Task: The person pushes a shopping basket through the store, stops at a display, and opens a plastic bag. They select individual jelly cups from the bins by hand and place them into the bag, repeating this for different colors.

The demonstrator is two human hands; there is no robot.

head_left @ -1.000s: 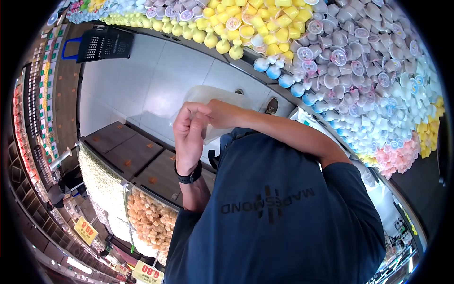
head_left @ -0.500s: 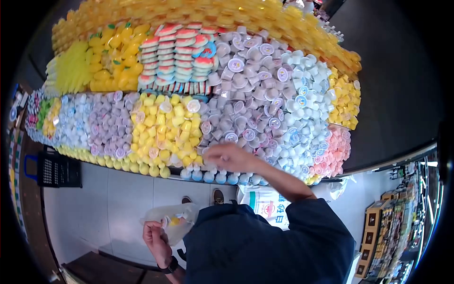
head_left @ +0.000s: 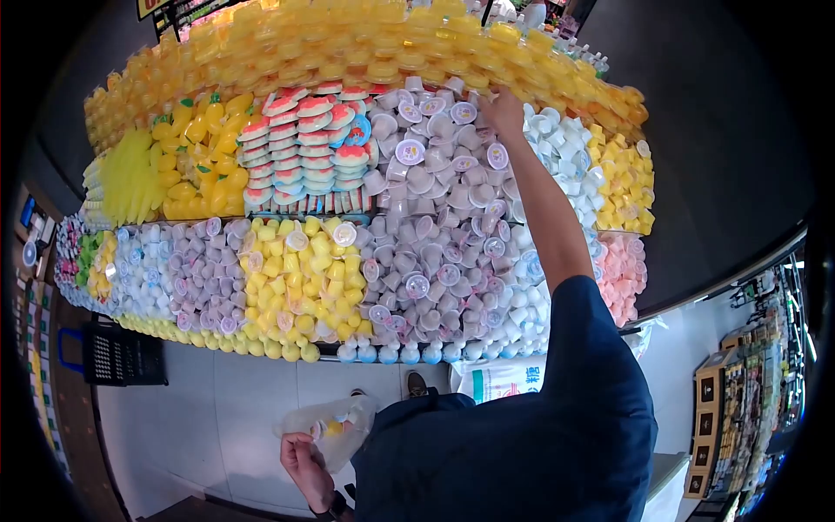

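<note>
A clear plastic bag (head_left: 352, 431) hangs from my left hand (head_left: 306, 463), whose fingers are closed on its top edge. Several small cups, some yellow, show through the film. My right arm is stretched far over the display, with my right hand (head_left: 504, 113) at the back of the pale purple jelly cups (head_left: 439, 178). The hand is close to the stacked yellow cups (head_left: 391, 48) and the white-blue cups (head_left: 565, 148). Its fingertips are too small and partly hidden, so I cannot see whether they grip a cup.
Yellow jelly cups (head_left: 304, 270), red-and-white packs (head_left: 313, 148) and mango-shaped packs (head_left: 204, 157) fill the left sections. Pink cups (head_left: 620, 278) lie at the right. A black basket (head_left: 126, 354) stands on the floor at left; a white printed sack (head_left: 500, 379) sits below the front edge.
My right hand has moved from the front edge between yellow and purple cups to the far back of the purple cups. The view has shifted; my left hand still holds the bag.
</note>
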